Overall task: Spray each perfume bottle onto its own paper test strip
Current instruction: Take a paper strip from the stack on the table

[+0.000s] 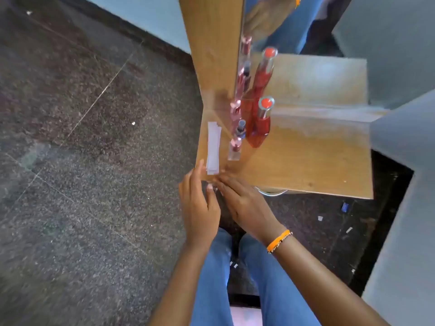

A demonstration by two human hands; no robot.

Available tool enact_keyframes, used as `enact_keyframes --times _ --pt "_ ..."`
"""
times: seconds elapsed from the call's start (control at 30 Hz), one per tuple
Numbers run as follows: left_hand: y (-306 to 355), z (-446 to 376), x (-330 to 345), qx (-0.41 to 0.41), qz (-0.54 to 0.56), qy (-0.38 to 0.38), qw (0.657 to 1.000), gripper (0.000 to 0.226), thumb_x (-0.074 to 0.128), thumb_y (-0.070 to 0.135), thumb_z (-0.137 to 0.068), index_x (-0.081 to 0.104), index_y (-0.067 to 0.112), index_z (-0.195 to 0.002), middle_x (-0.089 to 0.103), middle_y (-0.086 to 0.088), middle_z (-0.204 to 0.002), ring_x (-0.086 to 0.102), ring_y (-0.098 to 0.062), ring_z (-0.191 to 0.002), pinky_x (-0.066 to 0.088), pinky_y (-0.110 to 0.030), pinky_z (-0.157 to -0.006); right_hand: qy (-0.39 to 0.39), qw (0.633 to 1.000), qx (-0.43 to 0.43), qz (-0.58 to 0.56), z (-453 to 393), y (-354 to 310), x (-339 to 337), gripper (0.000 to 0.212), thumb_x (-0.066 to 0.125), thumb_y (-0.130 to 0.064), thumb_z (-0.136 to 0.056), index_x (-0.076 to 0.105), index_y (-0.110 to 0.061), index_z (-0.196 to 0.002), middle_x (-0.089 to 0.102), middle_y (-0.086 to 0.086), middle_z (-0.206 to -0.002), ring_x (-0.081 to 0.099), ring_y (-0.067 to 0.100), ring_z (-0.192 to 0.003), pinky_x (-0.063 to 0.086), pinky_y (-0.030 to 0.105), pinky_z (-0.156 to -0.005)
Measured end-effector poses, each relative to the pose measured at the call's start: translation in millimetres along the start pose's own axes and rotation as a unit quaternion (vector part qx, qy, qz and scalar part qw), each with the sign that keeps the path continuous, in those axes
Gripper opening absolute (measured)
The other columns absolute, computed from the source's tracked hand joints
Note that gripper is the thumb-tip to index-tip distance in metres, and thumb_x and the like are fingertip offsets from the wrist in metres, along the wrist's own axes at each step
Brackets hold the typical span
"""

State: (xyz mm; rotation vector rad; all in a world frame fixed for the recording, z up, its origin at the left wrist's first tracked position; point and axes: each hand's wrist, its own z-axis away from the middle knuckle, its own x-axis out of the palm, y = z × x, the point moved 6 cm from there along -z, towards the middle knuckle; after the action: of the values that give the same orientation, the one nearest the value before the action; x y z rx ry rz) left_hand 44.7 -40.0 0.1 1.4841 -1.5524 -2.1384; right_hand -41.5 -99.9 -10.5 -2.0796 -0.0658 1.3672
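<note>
A light wooden tabletop (306, 156) stands against a mirror (270, 31) at its far edge. Near the mirror a tall red glass bottle (260, 128) stands upright, with a dark-capped small bottle (240, 129) and a pink-capped clear bottle (235, 148) just to its left. A stack of white paper strips (213, 147) lies along the table's left edge, long axis running near to far. The left hand (200, 205) and right hand (242, 203) meet at the stack's near end, fingers straight and close together, touching the table corner.
</note>
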Motion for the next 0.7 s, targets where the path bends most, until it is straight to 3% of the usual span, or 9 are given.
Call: enact_keyframes --times 0.17,0.37,0.47,0.6,0.7 --pt "-29.3 -30.2 11.2 0.028 -0.01 0.055 0.998 0.035 0.049 0.008 -0.089 0.055 0.012 -0.123 0.058 -0.001 -0.118 0.045 -0.012 -0.108 0.027 -0.008 -0.095 0.042 0.999 -0.006 0.029 -16.2 19.5 28.3 0.03 0.051 -0.003 -0.094 0.058 0.008 -0.122 0.058 0.023 -0.128 0.053 0.033 -0.125 0.042 0.042 -0.106" --pt "-42.1 -34.5 22.9 0.107 -0.005 0.075 0.991 0.026 0.053 0.014 -0.091 0.061 0.016 -0.115 0.046 0.008 -0.109 0.048 -0.016 -0.103 0.043 -0.039 -0.09 0.132 0.99 -0.013 0.048 -12.1 20.8 29.7 0.023 0.057 -0.003 -0.092 0.065 0.006 -0.112 0.065 0.019 -0.119 0.06 0.029 -0.116 0.045 0.037 -0.103" --pt "-42.6 -30.1 22.5 0.131 -0.017 0.089 0.987 0.024 0.054 0.019 -0.091 0.063 0.02 -0.113 0.049 0.005 -0.11 0.048 -0.014 -0.103 0.04 -0.036 -0.092 0.158 0.987 -0.001 0.011 -11.6 21.7 24.7 0.023 0.059 -0.008 -0.091 0.067 0.004 -0.109 0.067 0.017 -0.115 0.059 0.026 -0.111 0.044 0.033 -0.102" --pt "-43.9 -31.5 20.1 0.11 -0.011 0.087 0.99 0.023 0.055 0.023 -0.089 0.064 0.027 -0.11 0.046 0.016 -0.112 0.046 -0.009 -0.106 0.024 -0.019 -0.091 0.177 0.981 0.063 -0.049 -14.8 24.8 21.2 0.026 0.059 -0.014 -0.09 0.066 -0.002 -0.111 0.066 0.013 -0.116 0.054 0.019 -0.111 0.042 0.026 -0.097" --pt "-44.0 -30.4 20.1 0.101 -0.005 0.089 0.991 0.024 0.054 0.024 -0.087 0.065 0.029 -0.108 0.052 0.012 -0.116 0.046 -0.008 -0.105 0.024 -0.026 -0.092 0.188 0.973 0.113 -0.07 -16.9 27.0 21.7 0.027 0.059 -0.012 -0.088 0.066 -0.002 -0.113 0.067 0.013 -0.117 0.06 0.025 -0.11 0.039 0.02 -0.094"
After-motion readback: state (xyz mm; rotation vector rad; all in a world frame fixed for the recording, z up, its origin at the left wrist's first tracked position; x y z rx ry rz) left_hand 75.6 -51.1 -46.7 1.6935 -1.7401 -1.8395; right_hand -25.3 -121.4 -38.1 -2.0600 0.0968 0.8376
